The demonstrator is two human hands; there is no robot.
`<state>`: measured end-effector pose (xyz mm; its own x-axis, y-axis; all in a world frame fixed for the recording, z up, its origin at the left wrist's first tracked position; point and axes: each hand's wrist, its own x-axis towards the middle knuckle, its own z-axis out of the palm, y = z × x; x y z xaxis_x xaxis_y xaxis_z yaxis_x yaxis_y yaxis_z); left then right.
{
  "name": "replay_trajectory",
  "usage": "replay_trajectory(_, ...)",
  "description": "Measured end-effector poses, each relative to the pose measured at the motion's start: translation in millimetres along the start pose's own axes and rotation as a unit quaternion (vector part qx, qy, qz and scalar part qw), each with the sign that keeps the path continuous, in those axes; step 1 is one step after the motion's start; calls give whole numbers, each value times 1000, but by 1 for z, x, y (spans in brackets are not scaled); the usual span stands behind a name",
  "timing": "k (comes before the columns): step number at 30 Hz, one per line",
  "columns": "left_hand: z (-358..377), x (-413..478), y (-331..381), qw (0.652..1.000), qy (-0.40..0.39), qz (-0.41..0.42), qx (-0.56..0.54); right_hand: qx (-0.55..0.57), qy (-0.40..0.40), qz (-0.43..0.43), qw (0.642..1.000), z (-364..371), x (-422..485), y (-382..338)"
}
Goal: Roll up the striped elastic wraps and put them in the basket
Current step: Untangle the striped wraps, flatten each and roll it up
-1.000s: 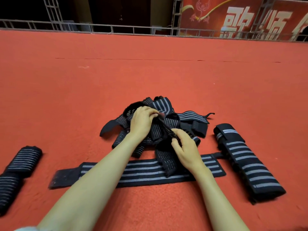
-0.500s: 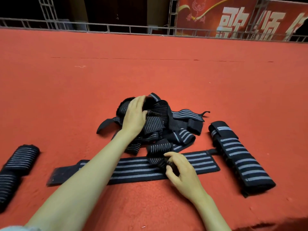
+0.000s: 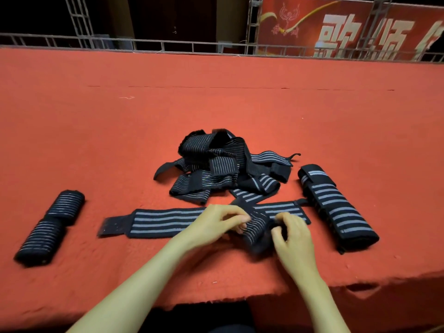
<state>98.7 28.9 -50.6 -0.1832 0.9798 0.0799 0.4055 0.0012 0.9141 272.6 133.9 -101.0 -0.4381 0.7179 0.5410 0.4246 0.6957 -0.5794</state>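
A tangled pile of black wraps with grey stripes (image 3: 223,164) lies on the red carpeted surface (image 3: 216,104). One wrap (image 3: 163,222) is stretched flat across the front of the pile. Over it, my left hand (image 3: 216,224) and my right hand (image 3: 293,234) both pinch a thin-striped wrap end (image 3: 257,229) drawn out of the pile, one hand on each side. Two rolled wraps (image 3: 51,227) lie end to end at the left. A larger rolled wrap (image 3: 336,205) lies at the right. No basket is in view.
The red surface ends in a front edge (image 3: 216,301) just below my forearms. A metal railing (image 3: 216,48) and a red banner with white characters (image 3: 348,27) run along the far side. Bare carpet stretches behind the pile.
My left hand left the top of the pile and came down to the wrap end. My right hand stayed on that end, which now lies nearer the front edge.
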Motion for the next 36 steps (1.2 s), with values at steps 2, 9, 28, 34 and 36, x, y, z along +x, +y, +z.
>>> replay_trajectory(2,5,-2,4,997,55,-8,-48,-76,18,65,995,-5,-4,16)
replay_trajectory(9,5,32,-31,948,137,-194,213,79,-113,126,982,-13,-8,4)
replay_trajectory(28,-21,-62,-15,905,289,114,289,41,-187,0,982,55,-13,-41)
replay_trajectory(34,-10,-58,-34,968,160,9,194,50,-188,13,981,47,-12,-24)
replay_trajectory(36,-14,-54,-40,940,291,11,178,23,-215,-7,976,46,-16,-26)
